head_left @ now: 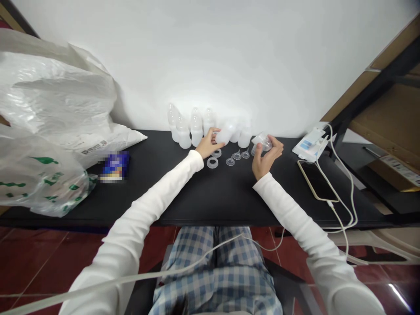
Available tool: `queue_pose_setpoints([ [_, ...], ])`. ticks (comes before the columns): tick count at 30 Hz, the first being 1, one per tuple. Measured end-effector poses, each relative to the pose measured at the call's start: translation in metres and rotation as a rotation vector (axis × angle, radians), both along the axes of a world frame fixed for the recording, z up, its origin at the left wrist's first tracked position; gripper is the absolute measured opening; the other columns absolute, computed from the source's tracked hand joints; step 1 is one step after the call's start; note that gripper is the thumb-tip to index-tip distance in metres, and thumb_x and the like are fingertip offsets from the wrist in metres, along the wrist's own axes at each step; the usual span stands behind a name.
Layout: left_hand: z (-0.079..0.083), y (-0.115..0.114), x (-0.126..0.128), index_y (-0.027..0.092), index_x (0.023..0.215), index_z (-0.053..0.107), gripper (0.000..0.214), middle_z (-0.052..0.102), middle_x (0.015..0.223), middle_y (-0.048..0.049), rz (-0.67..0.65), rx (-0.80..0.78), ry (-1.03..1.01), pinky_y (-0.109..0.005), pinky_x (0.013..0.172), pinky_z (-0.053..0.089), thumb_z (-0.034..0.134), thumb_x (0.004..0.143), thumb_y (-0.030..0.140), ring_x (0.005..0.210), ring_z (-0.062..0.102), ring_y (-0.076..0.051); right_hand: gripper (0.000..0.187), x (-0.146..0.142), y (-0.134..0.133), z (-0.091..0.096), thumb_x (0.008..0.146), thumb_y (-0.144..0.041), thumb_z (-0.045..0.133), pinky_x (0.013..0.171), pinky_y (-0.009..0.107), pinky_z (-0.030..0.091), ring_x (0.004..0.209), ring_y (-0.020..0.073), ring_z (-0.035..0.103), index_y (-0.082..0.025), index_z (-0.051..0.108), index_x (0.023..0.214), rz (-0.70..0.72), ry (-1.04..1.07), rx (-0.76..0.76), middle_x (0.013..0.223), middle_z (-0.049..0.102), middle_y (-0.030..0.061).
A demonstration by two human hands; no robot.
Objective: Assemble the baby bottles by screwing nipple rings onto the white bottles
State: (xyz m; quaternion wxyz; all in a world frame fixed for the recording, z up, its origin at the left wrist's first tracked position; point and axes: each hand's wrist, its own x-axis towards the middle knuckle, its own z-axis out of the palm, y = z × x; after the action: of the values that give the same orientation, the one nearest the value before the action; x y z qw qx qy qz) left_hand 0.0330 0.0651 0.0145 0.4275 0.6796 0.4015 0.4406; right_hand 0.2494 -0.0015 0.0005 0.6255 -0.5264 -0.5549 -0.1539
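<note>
ok, l fingers (220,145) half-curled round white btl (229,130)

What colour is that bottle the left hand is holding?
The bottle is milky white, though blurred; the head view, the only one, shows it.

Packet (114,166) pixelated at nine o'clock, bags (55,96) cropped at ten, cable (141,277) cropped at eight, clear piece (261,141) partly hidden by right hand (266,158)

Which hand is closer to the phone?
Right. The right hand is left of the phone and a bit farther back; the left hand is much farther left, holding a bottle.
</note>
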Motion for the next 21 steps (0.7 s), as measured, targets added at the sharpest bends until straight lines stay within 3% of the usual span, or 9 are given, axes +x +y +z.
queue_pose_setpoints([
  [4,0.005,0.022,0.018,0.021,0.120,0.038,0.057,0.070,0.106,-0.0061,-0.025,-0.040,0.252,-0.042,0.098,0.048,0.073,0.076,0.026,0.094,0.069,-0.021,0.049,0.006,0.004,0.000,0.098,-0.055,0.039,0.105,0.063,0.035,0.116,0.0319,0.051,-0.020,0.048,0.130,0.002,0.047,0.023,0.118,0.051,0.0144],
  [10,-0.015,0.048,0.033,0.021,0.111,0.039,0.054,0.068,0.103,-0.0120,0.112,-0.025,0.500,-0.043,0.091,0.048,0.076,0.074,0.033,0.093,0.068,-0.029,0.047,0.011,0.008,-0.002,0.098,-0.056,0.040,0.104,0.063,0.035,0.113,0.0315,0.053,-0.020,0.049,0.127,-0.003,0.056,0.028,0.117,0.051,0.0139],
  [16,-0.019,0.065,0.050,0.020,0.107,0.040,0.061,0.065,0.112,-0.0201,0.139,-0.060,0.539,-0.050,0.097,0.046,0.083,0.065,0.031,0.110,0.064,-0.039,0.044,0.013,0.011,-0.004,0.098,-0.053,0.040,0.102,0.060,0.037,0.113,0.0313,0.052,-0.021,0.048,0.127,-0.009,0.060,0.001,0.115,0.051,0.0129],
  [21,-0.017,0.071,0.062,0.020,0.106,0.042,0.065,0.065,0.111,-0.0168,0.079,-0.016,0.497,-0.050,0.101,0.045,0.086,0.059,0.026,0.113,0.063,-0.038,0.040,0.013,0.013,-0.006,0.098,-0.050,0.040,0.099,0.056,0.041,0.108,0.0290,0.054,-0.022,0.049,0.125,-0.049,0.014,0.022,0.112,0.052,0.0118],
])
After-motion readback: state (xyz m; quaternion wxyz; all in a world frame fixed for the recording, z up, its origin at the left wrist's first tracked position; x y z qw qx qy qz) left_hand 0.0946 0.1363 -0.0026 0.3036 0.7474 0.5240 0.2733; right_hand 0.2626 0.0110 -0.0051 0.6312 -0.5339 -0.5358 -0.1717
